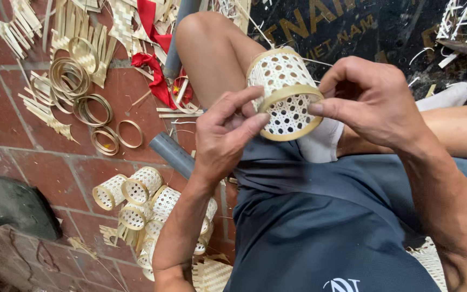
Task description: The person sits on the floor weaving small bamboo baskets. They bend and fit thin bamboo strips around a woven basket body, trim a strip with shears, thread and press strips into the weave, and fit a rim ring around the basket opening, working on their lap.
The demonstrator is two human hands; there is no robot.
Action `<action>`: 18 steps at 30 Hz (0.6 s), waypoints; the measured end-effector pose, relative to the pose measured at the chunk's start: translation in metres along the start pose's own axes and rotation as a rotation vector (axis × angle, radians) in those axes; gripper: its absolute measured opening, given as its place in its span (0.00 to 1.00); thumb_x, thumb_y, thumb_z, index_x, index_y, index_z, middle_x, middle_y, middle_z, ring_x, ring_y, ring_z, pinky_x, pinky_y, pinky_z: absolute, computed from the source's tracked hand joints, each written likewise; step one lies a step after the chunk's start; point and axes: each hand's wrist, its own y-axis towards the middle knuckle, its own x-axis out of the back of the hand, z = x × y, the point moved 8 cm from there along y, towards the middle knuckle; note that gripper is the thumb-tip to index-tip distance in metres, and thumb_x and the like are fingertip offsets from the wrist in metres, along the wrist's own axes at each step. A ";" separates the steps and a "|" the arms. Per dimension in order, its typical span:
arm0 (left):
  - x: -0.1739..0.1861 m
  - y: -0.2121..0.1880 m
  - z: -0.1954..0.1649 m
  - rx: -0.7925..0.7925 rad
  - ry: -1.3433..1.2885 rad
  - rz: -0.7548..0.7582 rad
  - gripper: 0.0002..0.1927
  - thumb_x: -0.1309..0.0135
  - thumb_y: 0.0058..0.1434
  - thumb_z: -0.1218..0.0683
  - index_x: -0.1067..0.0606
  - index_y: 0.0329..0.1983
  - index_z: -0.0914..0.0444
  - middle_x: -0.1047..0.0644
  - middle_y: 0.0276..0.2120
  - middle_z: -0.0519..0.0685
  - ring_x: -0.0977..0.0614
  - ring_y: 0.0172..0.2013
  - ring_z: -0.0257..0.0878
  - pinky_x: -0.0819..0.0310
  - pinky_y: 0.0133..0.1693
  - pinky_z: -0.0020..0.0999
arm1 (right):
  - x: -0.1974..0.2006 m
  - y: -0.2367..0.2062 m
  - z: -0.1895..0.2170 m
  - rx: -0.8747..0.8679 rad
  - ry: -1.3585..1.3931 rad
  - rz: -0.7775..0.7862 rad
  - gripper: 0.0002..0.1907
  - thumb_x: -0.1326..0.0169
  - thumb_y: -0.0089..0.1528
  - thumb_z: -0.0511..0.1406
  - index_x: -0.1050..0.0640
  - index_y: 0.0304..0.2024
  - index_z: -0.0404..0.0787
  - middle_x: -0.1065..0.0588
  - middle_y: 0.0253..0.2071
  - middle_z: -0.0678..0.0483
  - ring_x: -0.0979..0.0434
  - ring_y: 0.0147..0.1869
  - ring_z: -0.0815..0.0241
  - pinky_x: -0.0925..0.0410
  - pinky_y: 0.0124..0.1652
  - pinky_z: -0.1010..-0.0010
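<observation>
Nearest, the person's lap in dark blue shorts (320, 227) fills the lower right; to its left on the red tile floor (6, 108) lies a heap of finished woven baskets (147, 205), small open-weave cylinders tumbled together within easy arm's reach. Above the lap both hands meet at the middle of the view; the left hand (225, 135) pinches the near rim of a small woven bamboo cylinder (285, 92) between thumb and forefinger, fingers closed narrowly on it; the right hand (371, 100) presses its thumb and fingertips to the rim band on the opposite side, also closed on the cylinder, so that the piece is steadied from two sides and turned with its open mouth toward the person. It is held over the raised left knee (212, 48), apparently braced near it, though contact is hard to judge. Farther left lie loose bamboo hoops (79, 92) and strips; beyond them red cloth (155, 59) beside a grey pipe (174, 154).
</observation>
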 end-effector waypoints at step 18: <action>0.029 0.010 0.027 0.148 -0.173 0.005 0.17 0.49 0.74 0.62 0.26 0.64 0.73 0.24 0.43 0.51 0.16 0.39 0.36 0.13 0.42 0.32 | -0.015 0.020 -0.007 0.104 0.216 -0.154 0.10 0.47 0.76 0.32 0.20 0.51 0.28 0.23 0.42 0.53 0.22 0.39 0.69 0.28 0.40 0.78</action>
